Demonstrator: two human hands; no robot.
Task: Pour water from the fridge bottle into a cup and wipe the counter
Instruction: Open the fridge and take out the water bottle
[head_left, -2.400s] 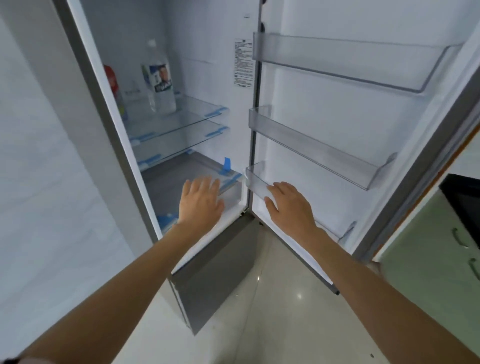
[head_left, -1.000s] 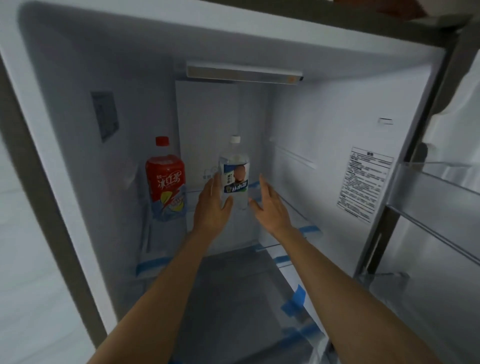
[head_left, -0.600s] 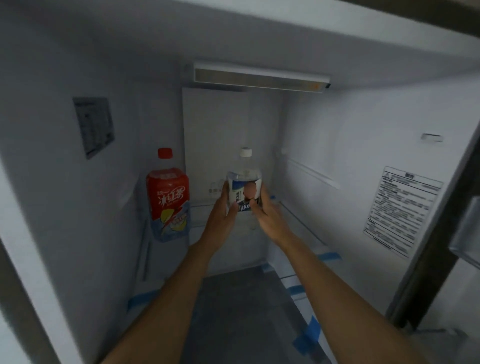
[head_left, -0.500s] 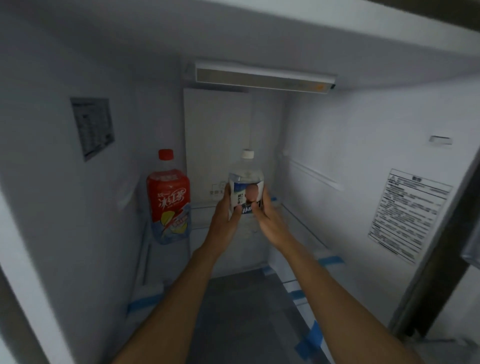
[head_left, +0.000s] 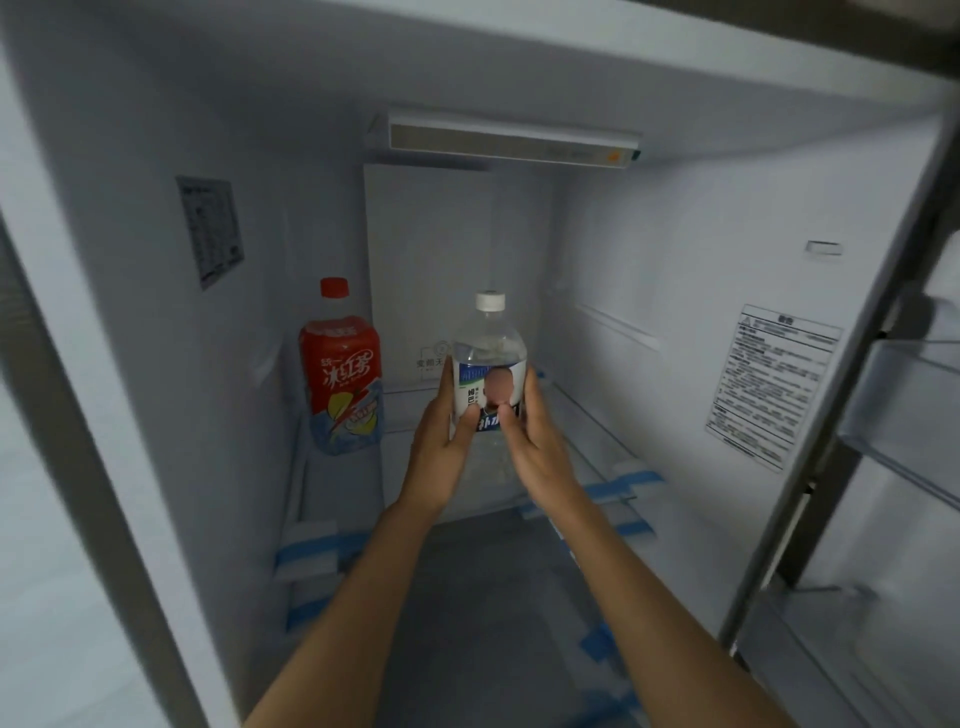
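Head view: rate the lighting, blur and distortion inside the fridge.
Head view: dim, bluish light, the light bar looks unlit; wide-angle bending of the fridge walls; soft edges, yet the water bottle between left hand and right hand reads clearly, like the red bottle.

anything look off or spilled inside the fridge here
No spill shows. Oddity: blue tape strips still stuck on the glass shelf edges, like packing tape. The water bottle, capped and upright, is held by the left hand and right hand.
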